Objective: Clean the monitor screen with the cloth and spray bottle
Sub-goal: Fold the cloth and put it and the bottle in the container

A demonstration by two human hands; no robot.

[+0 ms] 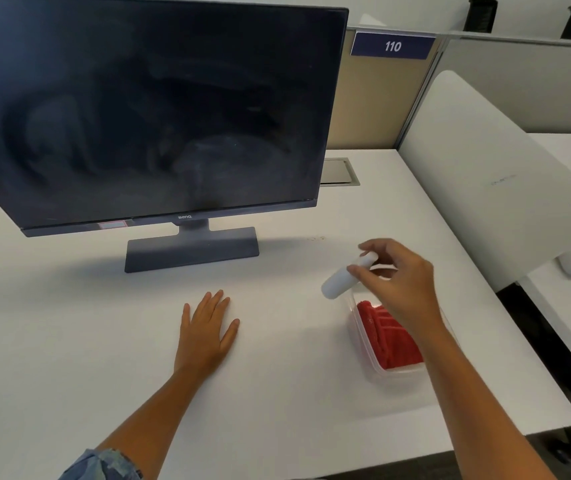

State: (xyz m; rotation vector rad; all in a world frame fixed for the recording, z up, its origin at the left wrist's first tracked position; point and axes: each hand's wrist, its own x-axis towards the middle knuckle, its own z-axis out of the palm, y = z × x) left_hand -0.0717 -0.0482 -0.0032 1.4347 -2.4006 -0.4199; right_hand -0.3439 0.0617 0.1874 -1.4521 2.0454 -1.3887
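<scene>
A dark, smudged monitor stands on its grey base at the back left of the white desk. My right hand holds a small white spray bottle by its top end, tilted, just above the far end of a clear plastic container. A folded red cloth lies inside that container, partly hidden by my right forearm. My left hand rests flat on the desk in front of the monitor base, fingers spread, holding nothing.
A grey cable hatch is set into the desk behind the monitor's right edge. A white chair back stands close to the desk's right side. A partition with a "110" sign runs behind.
</scene>
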